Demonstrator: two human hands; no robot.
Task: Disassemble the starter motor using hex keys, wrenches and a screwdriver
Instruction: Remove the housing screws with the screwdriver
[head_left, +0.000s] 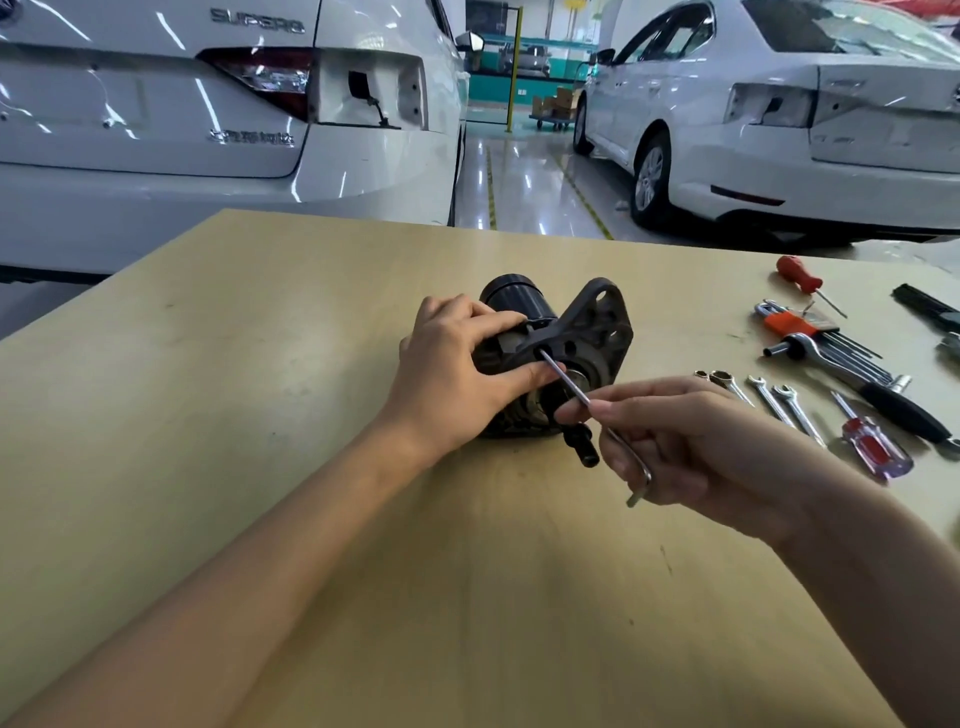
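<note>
A dark starter motor (582, 322) lies on its side in the middle of the wooden table (260, 364), its mounting flange facing me. My left hand (457, 369) grips the motor body from the left, thumb against the flange. My right hand (691, 441) pinches the long shaft of a silver L-shaped hex key (566, 382). The key's tip sits in a hole in the flange. Its short bent end hangs below my fingers.
Tools lie at the table's right: a red-handled screwdriver (800, 276), an orange-holder hex key set (810, 328), a ratchet with black grip (883, 392), several small wrenches (779, 402), a red and clear screwdriver (872, 447). White cars stand beyond the table's far edge.
</note>
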